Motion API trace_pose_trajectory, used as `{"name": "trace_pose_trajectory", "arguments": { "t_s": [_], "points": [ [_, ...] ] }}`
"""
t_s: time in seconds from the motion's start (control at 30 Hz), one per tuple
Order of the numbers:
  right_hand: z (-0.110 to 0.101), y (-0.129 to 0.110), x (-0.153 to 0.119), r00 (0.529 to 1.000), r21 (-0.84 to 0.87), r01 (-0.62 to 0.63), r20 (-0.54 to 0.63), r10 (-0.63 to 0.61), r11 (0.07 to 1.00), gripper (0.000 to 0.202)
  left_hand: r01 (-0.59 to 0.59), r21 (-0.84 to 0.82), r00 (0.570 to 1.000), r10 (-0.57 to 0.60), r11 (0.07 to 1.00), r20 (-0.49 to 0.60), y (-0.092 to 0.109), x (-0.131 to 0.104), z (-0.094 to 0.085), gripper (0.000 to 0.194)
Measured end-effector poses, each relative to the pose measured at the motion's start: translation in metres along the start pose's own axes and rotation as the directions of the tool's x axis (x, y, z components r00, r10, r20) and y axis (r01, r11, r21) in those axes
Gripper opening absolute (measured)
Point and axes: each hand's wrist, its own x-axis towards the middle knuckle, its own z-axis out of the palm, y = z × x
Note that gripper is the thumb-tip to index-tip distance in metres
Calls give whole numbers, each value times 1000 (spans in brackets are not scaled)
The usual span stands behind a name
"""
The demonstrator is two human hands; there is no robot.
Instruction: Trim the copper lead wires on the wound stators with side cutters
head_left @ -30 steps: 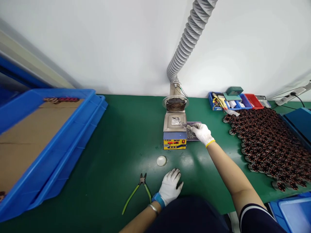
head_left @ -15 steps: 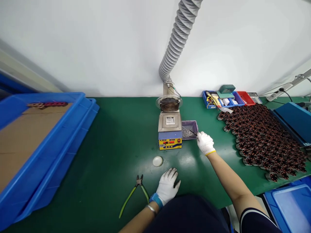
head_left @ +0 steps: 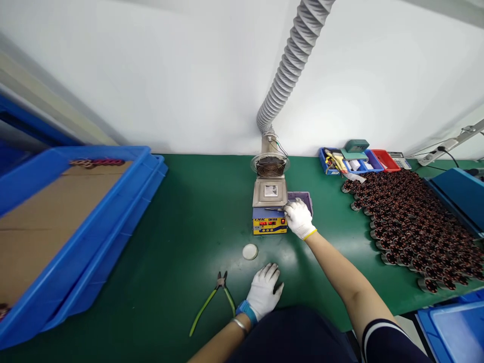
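Note:
In its white glove, my right hand (head_left: 298,218) is closed on thin, dark tweezers (head_left: 275,208). They point left across the front edge of the solder pot (head_left: 270,201), whose small square well shows bright metal. Behind that hand sits a purple-grey tray (head_left: 305,197), partly covered by it. My left hand (head_left: 263,290), also gloved, lies flat on the green table with its fingers stretched out and nothing in them. Beside it, to the left, are green-handled cutting pliers (head_left: 221,282) with jaws apart. A small round white dish (head_left: 250,251) lies just beyond the left hand.
Blue crates (head_left: 124,201) lined with cardboard stand at left. Many copper-wound motor parts (head_left: 408,222) cover the right side. Small bins (head_left: 384,160) holding tools line the back wall. A grey exhaust hose (head_left: 293,63) rises behind the pot.
My right hand has moved left from the purple-grey tray to the front of the solder pot, carrying the tweezers. The view has shifted slightly; my left hand stays resting on the table.

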Motion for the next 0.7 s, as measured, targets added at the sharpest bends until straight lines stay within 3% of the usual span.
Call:
{"name": "trace_pose_trajectory", "arguments": {
  "t_s": [0.07, 0.13, 0.33, 0.4, 0.5, 0.7],
  "points": [
    [1, 0, -10, 1000, 2, 2, -10, -2, 1000, 33, 1, -4, 1000, -1, 1000, -5, 1, 0, -1, 30],
    [1, 2, -47, 998, -8, -53, -27, 53, 999, 38, 4, -8, 1000, -4, 1000, -13, 2, -1, -3, 30],
    [16, -7, -255, 935, -51, -354, -6, 355, 934, 45, -9, -4, 1000, 9, 1000, -6, 1, -4, -4, 30],
    [27, -14, -303, 904, -57, -427, 9, 428, 902, 50, -13, 6, 1000, 13, 1000, 14, -1, -5, -2, 31],
    [39, -14, -323, 866, -40, -498, 15, 499, 866, 55, -13, 33, 998, 11, 999, 57, -4, -5, 1, 31],
    [41, 12, -299, 855, 53, -517, -6, 518, 854, 61, -34, 116, 991, 18, 993, 131, 1, -2, 0, 38]
  ]
}}
